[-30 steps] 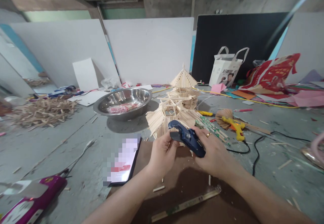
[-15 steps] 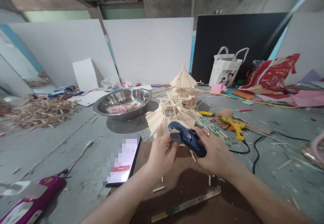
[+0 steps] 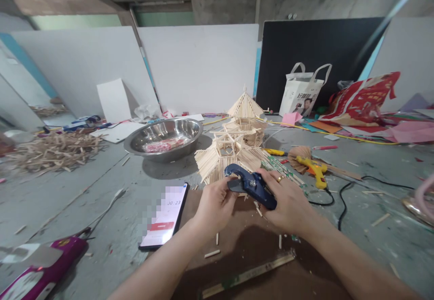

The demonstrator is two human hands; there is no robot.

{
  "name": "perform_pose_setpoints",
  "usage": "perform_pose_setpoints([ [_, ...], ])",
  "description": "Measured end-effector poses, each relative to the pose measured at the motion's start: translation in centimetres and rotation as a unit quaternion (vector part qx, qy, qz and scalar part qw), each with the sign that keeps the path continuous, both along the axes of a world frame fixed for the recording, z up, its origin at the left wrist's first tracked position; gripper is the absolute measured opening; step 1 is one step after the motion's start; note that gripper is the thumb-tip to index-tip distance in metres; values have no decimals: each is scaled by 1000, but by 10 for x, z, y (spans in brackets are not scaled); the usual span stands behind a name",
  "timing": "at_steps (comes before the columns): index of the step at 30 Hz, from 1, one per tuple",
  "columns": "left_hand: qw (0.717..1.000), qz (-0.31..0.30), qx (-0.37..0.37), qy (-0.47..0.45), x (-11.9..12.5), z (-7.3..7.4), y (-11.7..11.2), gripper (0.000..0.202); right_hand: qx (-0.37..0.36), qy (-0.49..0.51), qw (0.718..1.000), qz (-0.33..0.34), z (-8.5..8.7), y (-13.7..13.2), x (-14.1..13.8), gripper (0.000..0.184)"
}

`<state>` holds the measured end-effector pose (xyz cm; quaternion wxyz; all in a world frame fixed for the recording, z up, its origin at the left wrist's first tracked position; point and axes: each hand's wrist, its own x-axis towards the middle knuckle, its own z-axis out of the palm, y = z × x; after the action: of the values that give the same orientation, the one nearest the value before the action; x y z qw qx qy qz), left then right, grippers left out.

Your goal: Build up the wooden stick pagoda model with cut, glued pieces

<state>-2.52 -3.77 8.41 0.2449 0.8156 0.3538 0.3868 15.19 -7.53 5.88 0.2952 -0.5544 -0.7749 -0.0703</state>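
My right hand [image 3: 288,198] is wrapped round the handles of a dark blue hand cutter [image 3: 252,183], shaped like a pipe cutter with a hooked jaw. The jaw points to the upper left, and a dark blade shows beneath it. Close to that blade, my left hand [image 3: 217,202] pinches with thumb and fingertips; what it holds is hidden. Just behind the hands stands a model building of pale wooden sticks [image 3: 233,159], with a pointed roof section [image 3: 244,104] at its back. Below lies a brown board [image 3: 257,245] with short stick pieces [image 3: 212,254] and a longer flat wooden strip [image 3: 251,275].
A phone [image 3: 166,218] with a timer lies left of the board, and a steel basin [image 3: 162,139] behind it. To the right is a yellow glue gun [image 3: 313,171] with a black cord. A magenta device [image 3: 50,268] and a stick pile [image 3: 54,150] occupy the left.
The cutter's jaw looks slightly wider apart from its blade than before. Both hands stay nearly in place. The phone's timer has moved on to 23.
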Motion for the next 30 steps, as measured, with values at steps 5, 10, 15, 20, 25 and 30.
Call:
perform_pose_setpoints([
  [5, 1000, -4, -21, 0, 0, 3, -1, 16, 2, -2, 1000, 1, -1, 1, 0, 64],
  [10, 999, -20, -41, 2, -1, 3, 2, 15, 4, -13, 1000, -1, 0, 0, 1, 64],
  [15, 999, -16, -29, 23, -3, 2, 4, 16, 8, -20, 1000, -6, 0, 0, 2, 64],
  [20, 999, -24, -16, 34, -3, 3, 4, 15, 4, -17, 1000, -9, -2, 1, 2, 62],
  [25, 999, -32, -22, 31, -3, 4, 4, 18, 15, -20, 1000, -12, -3, 2, 1, 58],
  [30, 998, -40, -31, 35, -4, 0, 6, 18, 26, -26, 999, -16, -4, 2, 0, 55],
])
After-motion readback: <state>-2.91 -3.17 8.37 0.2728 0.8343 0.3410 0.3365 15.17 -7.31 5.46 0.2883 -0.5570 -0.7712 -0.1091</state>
